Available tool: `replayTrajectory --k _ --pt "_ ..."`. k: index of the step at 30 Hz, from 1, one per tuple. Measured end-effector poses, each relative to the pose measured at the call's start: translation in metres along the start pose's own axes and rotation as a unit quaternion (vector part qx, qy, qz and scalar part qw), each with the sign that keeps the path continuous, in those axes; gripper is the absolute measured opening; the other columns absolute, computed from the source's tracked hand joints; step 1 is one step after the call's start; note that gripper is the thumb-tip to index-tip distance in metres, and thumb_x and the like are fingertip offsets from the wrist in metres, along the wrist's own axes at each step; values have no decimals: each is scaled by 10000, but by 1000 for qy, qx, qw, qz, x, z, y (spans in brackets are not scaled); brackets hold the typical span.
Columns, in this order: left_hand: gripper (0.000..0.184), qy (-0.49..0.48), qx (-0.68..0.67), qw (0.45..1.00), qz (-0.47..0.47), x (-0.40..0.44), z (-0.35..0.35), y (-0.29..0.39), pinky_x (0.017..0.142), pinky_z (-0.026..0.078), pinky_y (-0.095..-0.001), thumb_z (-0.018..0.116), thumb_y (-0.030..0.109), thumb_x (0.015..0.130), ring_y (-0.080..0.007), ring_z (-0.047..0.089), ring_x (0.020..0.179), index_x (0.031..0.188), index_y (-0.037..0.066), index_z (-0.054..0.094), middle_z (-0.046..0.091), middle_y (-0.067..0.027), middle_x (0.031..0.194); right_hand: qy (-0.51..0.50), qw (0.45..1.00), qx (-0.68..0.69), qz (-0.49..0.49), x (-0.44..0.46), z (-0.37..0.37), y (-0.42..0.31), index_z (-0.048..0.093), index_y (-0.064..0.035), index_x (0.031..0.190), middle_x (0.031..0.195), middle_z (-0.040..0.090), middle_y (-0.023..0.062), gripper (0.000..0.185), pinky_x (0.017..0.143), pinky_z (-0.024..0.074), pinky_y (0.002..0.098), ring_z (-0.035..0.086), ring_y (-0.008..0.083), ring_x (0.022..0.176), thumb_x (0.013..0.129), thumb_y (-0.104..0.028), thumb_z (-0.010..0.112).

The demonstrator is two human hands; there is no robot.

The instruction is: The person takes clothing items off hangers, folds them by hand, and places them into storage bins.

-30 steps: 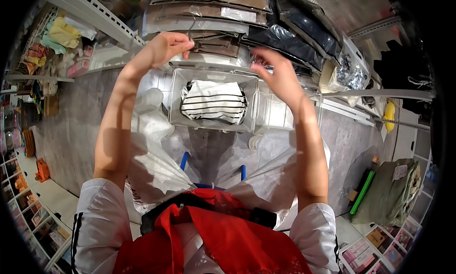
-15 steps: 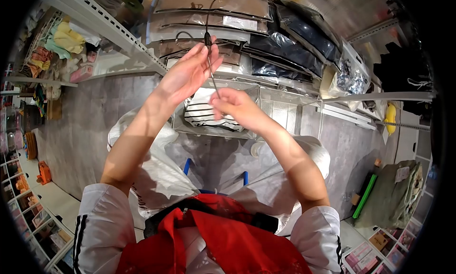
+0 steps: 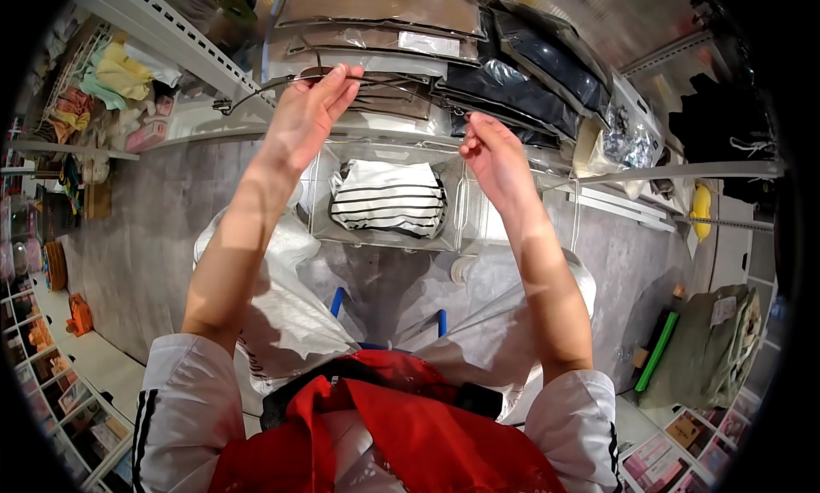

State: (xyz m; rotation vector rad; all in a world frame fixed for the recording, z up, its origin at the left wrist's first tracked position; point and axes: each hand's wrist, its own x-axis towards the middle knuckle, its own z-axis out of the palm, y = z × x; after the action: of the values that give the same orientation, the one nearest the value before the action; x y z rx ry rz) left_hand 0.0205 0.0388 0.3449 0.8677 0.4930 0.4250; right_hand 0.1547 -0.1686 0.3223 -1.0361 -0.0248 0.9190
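Observation:
A thin dark clip hanger [image 3: 389,82] is stretched roughly level in front of the stacked packs, its hook pointing up. My left hand [image 3: 306,117] grips it near the middle, below the hook. One clip [image 3: 224,107] sticks out beyond that hand on the left. At the opposite end, my right hand [image 3: 498,155] has its fingertips closed at the other clip, which they partly hide. Beneath the hands, a white cloth item with black stripes [image 3: 389,194] lies folded in a clear bin [image 3: 384,241].
Brown packs in clear bags [image 3: 380,6] and dark packs [image 3: 512,87] are stacked ahead on a shelf. A perforated metal upright [image 3: 196,49] stands left of them. A shelf edge [image 3: 683,173] juts in at right. A green-grey bag [image 3: 705,348] sits lower right.
The hanger has turned from nearly upright to nearly level. My left hand has shifted left, and my right hand has moved up and right, uncovering the striped cloth.

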Motion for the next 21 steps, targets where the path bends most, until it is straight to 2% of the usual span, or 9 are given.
replayTrajectory --k 6,9,12,15,18,19,21 --pt "167 0 29 1000 -7 0 3 -8 868 459 -218 564 115 859 -100 571 902 986 12 598 607 -84 1023 -6 995 91 -46 8 -6 -4 534 -2 1000 743 479 0 180 676 413 225 444 77 664 886 -140 519" --pt "150 -6 20 1000 -16 -1 8 -9 861 457 -231 569 127 859 -108 573 897 962 20 582 614 -86 996 -83 985 138 -64 13 -17 -7 542 8 1003 723 496 -8 186 675 414 240 458 81 651 860 -110 555" --pt "154 -11 12 1000 -25 0 8 -11 834 470 -212 554 112 866 -100 579 882 978 12 586 612 -86 1005 -100 985 125 -71 11 -13 -9 525 5 1028 739 452 -9 201 696 400 226 424 80 671 890 -140 510" --pt "165 -11 9 999 -29 3 6 -14 785 484 -183 541 104 872 -85 581 868 996 6 589 611 -85 1012 -85 986 114 -88 8 -5 -10 543 14 992 721 499 -3 172 664 411 236 466 82 646 872 -108 533" --pt "166 3 16 999 -30 5 5 -13 729 486 -161 540 110 874 -71 580 861 996 8 587 615 -84 1002 -23 989 -33 -142 8 -6 -10 566 21 945 736 546 16 144 649 431 231 507 96 647 878 -97 519" --pt "166 9 19 999 -31 5 6 -13 710 485 -154 540 113 875 -66 579 859 995 9 586 616 -83 998 0 971 -142 -192 8 -6 -9 570 24 930 743 563 25 137 647 439 232 521 101 652 878 -91 517" --pt "158 9 50 999 -18 6 5 -13 678 471 -148 549 125 871 -56 576 844 975 12 586 621 -81 987 46 892 -352 -282 9 -4 -7 579 29 902 759 595 43 127 644 455 233 549 110 662 877 -78 514"
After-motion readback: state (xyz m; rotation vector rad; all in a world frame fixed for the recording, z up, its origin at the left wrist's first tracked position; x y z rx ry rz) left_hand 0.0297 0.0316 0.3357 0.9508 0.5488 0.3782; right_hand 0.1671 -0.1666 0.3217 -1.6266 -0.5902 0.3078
